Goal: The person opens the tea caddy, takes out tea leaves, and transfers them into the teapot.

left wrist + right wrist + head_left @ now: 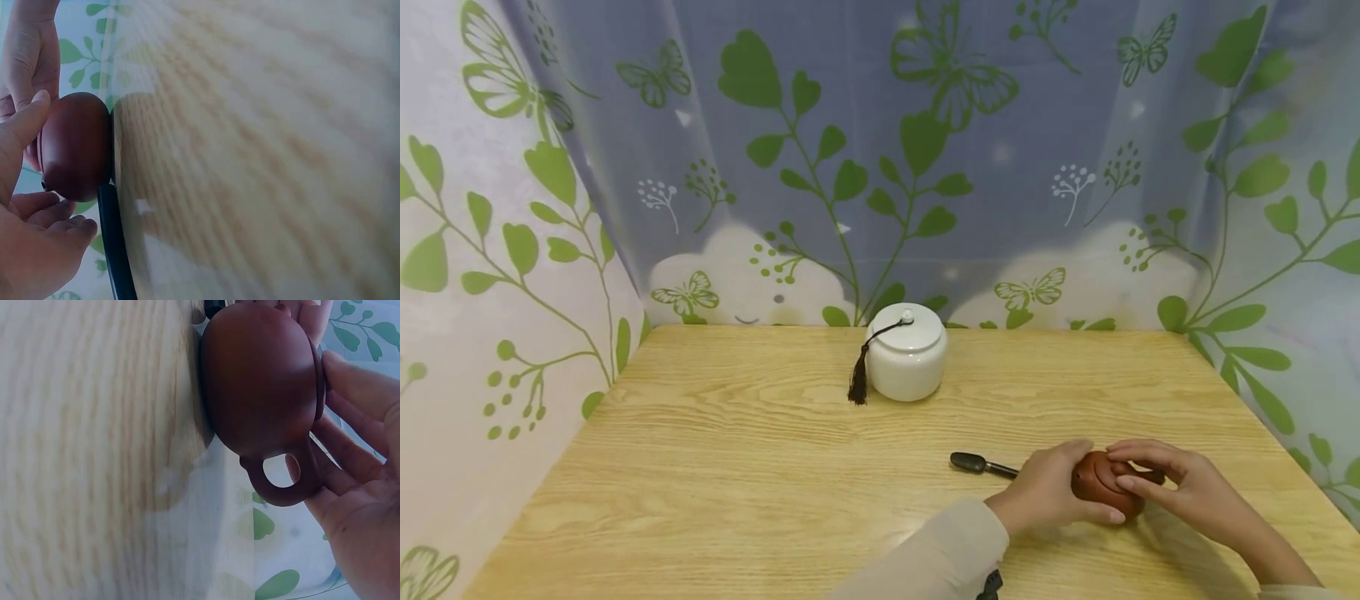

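A small reddish-brown clay teapot (pixel 1086 478) stands on the table at the right front. My left hand (pixel 1047 487) holds its body from the spout side, with the thumb in front and the fingers behind. On the other side my right hand (pixel 1195 490) holds the lid (pixel 319 381) from above between thumb and fingers; its knob is hidden. The lid sits on the pot. Below my right fingers the loop handle (pixel 281 499) shows in the right wrist view. A slim dark tool with a flattened end (pixel 967 462) lies beside the pot, partly behind my left hand.
A white lidded jar (pixel 907 371) with a black tassel (pixel 858 382) stands at the back middle of the wooden table (pixel 722 475). Patterned curtains (pixel 820 125) with leaves and butterflies hang behind the table and on both sides.
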A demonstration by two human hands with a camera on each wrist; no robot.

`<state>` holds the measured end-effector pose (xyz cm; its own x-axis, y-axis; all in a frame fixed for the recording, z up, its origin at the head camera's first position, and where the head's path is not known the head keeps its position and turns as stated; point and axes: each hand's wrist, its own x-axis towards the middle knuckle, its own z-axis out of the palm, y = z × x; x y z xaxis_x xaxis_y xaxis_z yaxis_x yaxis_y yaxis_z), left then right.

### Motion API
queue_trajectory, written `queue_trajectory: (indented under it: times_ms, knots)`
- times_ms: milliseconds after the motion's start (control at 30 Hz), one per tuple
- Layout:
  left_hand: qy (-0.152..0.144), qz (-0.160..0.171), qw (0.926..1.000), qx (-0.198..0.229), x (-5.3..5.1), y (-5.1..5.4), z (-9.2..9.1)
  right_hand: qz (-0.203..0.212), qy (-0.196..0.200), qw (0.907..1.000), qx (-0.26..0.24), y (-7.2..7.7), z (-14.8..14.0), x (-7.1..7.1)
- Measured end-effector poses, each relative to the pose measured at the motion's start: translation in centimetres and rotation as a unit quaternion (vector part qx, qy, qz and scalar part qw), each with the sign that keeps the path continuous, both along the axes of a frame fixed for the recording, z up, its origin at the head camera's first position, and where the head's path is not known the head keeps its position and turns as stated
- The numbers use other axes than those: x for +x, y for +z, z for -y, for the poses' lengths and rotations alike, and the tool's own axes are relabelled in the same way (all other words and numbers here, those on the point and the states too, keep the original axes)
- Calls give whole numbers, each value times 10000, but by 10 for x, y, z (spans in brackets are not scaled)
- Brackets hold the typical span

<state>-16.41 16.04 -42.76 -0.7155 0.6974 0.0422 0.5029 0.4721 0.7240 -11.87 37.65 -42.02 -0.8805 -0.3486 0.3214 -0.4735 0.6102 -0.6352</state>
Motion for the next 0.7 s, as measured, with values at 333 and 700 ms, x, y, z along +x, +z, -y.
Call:
queue_trajectory:
  times_ms: [333, 700]
  knots:
    - [-29, -226, 9997, -12, 0, -4, -4, 40, -18, 9999, -103, -2, -1, 0]
    - [22, -490, 9988, 26, -1, -7, -7, 48, -145, 9999, -63, -2, 0, -1]
